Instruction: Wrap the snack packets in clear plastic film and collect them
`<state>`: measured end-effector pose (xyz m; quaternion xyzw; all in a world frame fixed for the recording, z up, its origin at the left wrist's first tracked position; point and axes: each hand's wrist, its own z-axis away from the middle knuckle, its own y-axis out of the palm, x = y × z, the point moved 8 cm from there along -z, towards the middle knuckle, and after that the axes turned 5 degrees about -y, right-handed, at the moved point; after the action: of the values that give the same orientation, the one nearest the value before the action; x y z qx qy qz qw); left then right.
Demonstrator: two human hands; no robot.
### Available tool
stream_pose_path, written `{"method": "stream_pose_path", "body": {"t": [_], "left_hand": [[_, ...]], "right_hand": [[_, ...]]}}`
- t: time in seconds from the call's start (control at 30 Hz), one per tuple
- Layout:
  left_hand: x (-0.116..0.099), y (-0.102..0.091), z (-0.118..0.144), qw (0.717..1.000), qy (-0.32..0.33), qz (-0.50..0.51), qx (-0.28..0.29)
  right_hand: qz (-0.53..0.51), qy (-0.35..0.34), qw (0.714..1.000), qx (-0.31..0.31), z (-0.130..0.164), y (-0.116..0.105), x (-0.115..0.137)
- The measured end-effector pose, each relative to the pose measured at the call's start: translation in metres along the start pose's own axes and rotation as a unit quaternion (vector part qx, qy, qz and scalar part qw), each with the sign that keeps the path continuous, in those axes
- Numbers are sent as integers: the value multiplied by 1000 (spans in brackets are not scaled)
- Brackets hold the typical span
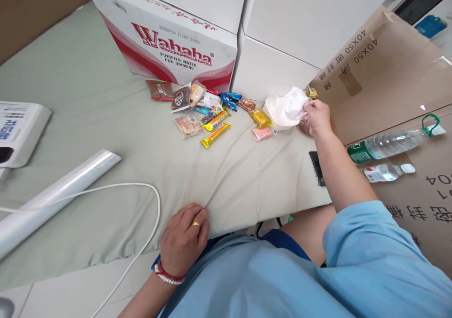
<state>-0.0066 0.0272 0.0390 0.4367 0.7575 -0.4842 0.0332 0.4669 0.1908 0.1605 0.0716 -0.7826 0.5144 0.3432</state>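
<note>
A: Status of my right hand [318, 116]?
B: Clamped on the crumpled plastic bag [294, 102] above the white bowl [278, 113]. Left hand [184, 237] flat on the bed [106, 120], holding nothing.
A: Risk?
B: Bag snags, tipping bowl onto the snack packets [212, 113].

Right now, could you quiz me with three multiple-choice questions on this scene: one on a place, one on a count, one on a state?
1. Where do the snacks lie?
A. on the green sheet, before the Wahaha box
B. inside the box
C. on the floor

2. How many water bottles lie on the cardboard at the right?
A. one
B. two
C. four

3. What is the right hand doing?
A. resting flat
B. holding a clear wrapper over the white bowl
C. gripping a bottle

Answers: 1 A, the packets are spread on the sheet in front of the box. 2 B, a large bottle and a small bottle show. 3 B, its fingers pinch the wrapper; the left hand rests on the sheet's edge.
</note>
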Motion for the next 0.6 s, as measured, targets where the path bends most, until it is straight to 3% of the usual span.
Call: {"method": "stream_pose_path", "body": {"t": [0.07, 0.13, 0.23, 0.3, 0.4, 0.43, 0.47, 0.5, 0.6], "left_hand": [[6, -4, -4, 994, -65, 89, 1], [9, -1, -9, 974, -132, 181, 20], [7, 22, -20, 914, -237, 317, 85], [4, 44, -27, 837, -319, 428, 116], [-8, 77, -36, 672, -420, 587, 164], [-11, 84, -40, 635, -435, 614, 171], [-12, 87, -44, 620, -444, 624, 170], [-9, 87, -48, 624, -447, 621, 160], [5, 80, -52, 679, -449, 569, 117]], "right_hand": [[-190, 82, 978, 11, 28, 12, 0], [-329, 124, 933, 72, 64, 34, 11], [-438, 158, 870, 162, 127, 69, 32], [-478, 185, 835, 203, 169, 94, 42], [-502, 223, 802, 235, 222, 129, 49], [-503, 234, 795, 246, 236, 139, 50], [-501, 243, 790, 255, 248, 147, 51], [-499, 248, 789, 261, 256, 152, 51], [-477, 247, 807, 245, 259, 153, 42]]}}
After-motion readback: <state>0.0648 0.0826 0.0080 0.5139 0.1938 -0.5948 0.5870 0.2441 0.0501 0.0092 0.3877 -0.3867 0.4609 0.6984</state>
